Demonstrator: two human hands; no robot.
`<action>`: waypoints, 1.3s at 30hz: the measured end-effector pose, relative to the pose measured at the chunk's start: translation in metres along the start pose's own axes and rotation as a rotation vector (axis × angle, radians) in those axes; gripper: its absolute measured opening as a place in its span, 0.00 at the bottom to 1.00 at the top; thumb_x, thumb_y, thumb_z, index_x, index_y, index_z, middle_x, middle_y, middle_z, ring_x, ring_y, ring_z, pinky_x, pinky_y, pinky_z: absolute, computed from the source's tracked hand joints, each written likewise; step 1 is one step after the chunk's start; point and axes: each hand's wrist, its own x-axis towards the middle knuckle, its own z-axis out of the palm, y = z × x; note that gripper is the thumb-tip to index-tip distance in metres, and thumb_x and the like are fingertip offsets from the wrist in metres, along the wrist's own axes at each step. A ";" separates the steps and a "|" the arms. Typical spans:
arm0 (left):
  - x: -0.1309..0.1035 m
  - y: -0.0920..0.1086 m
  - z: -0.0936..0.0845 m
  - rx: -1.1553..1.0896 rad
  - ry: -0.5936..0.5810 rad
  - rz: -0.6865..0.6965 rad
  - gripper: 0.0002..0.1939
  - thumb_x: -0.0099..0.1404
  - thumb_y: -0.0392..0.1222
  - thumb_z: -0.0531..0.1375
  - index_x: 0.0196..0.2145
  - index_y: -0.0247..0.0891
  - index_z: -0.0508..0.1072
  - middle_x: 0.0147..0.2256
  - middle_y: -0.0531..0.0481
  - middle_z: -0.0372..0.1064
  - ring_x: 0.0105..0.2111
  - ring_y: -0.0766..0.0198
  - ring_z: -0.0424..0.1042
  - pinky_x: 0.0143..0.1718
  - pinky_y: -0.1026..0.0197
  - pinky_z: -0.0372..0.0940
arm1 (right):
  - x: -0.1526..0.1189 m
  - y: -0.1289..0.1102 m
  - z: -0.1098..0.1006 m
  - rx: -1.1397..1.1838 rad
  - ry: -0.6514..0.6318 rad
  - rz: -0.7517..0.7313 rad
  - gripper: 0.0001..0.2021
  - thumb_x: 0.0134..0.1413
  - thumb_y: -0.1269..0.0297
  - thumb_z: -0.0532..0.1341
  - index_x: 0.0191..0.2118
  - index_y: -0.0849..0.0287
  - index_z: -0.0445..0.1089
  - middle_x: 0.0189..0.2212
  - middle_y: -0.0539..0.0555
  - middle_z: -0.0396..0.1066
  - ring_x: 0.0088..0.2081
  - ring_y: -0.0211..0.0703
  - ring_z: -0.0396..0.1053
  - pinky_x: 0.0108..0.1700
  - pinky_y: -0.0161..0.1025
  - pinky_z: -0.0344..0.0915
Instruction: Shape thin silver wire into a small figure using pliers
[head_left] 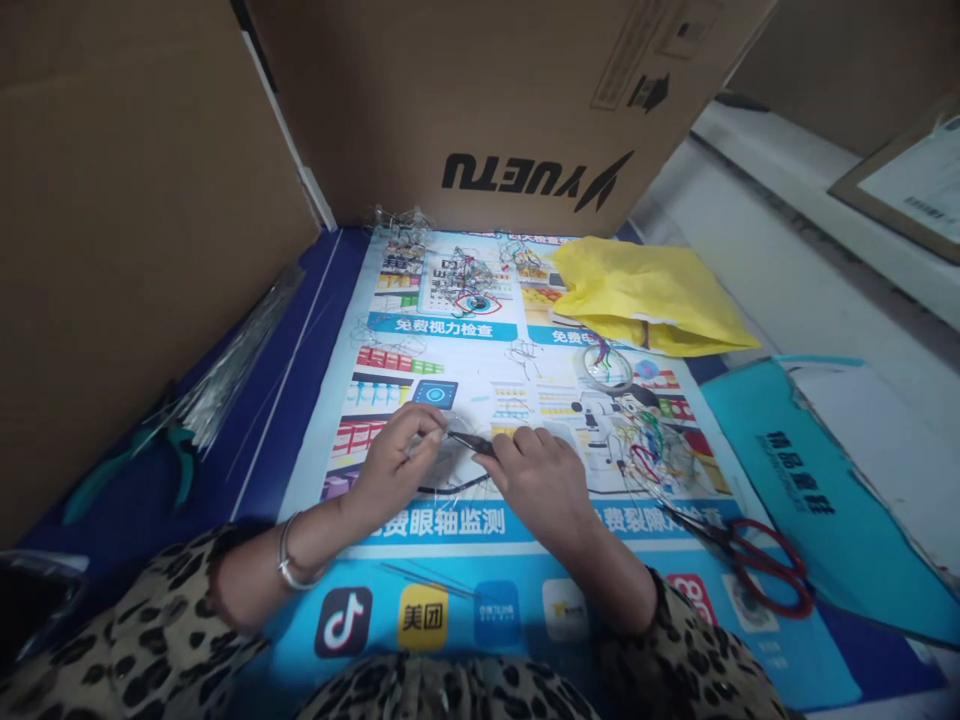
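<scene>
My right hand (541, 485) is closed around dark needle-nose pliers (472, 442), whose handles are hidden in the palm. The jaws point left and meet the fingertips of my left hand (405, 452). Thumb and fingers of that hand are pinched on a thin wire (456, 422), only faintly visible, at the tip of the pliers. Both hands are over a printed poster sheet (420, 548). Several tangled bits of wire (465, 280) lie beyond my hands. To the right of my right hand are more coloured wires (656, 440) and a clear round ring-shaped item (607, 367).
Scissors with red handles (772, 568) lie at the right. Behind them are a turquoise bag (802, 500) and a yellow pouch (645, 290). Teal-handled pliers (180, 465) and a bundle of straight wires (240, 360) lie left. Cardboard boxes (390, 130) wall the back and left.
</scene>
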 end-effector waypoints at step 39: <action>0.000 -0.006 -0.001 0.126 -0.034 0.155 0.04 0.65 0.33 0.52 0.34 0.38 0.66 0.36 0.49 0.65 0.38 0.64 0.66 0.39 0.59 0.61 | -0.001 0.001 -0.001 0.023 0.044 0.016 0.14 0.57 0.54 0.56 0.27 0.57 0.65 0.24 0.53 0.64 0.30 0.43 0.58 0.31 0.39 0.45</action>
